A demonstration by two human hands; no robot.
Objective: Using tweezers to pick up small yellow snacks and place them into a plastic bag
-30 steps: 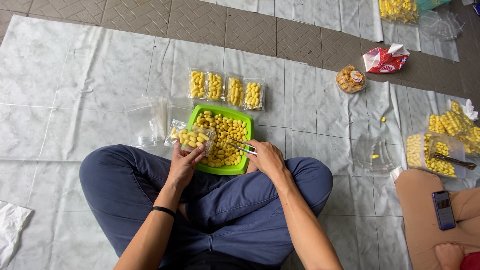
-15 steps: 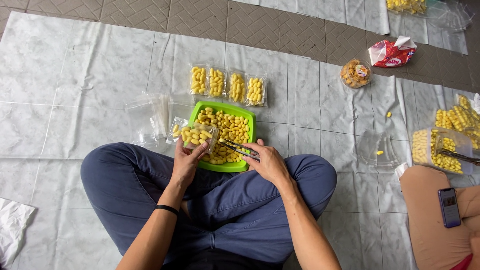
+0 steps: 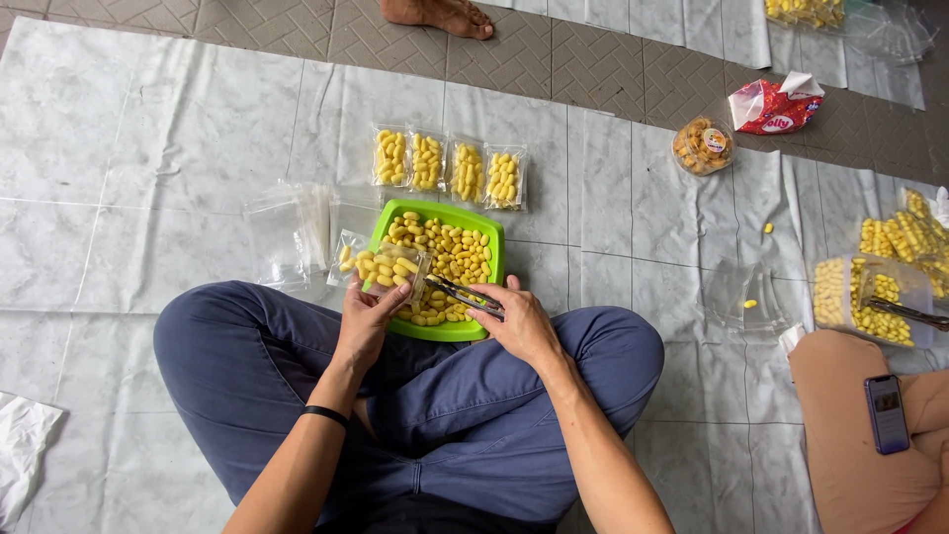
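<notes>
Two hands are working at frame centre: left hand (image 3: 364, 321) is gripping the clear pouch (image 3: 391, 269); right hand (image 3: 519, 321) fingers are pinching metal tongs (image 3: 460, 293) over the green tray (image 3: 491, 232); keeping pouch mouth open aids loading.

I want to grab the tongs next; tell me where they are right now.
In the head view, the metal tongs are in the right hand, tips over the green tray of yellow pieces, just right of the small clear box in the left hand.
</notes>
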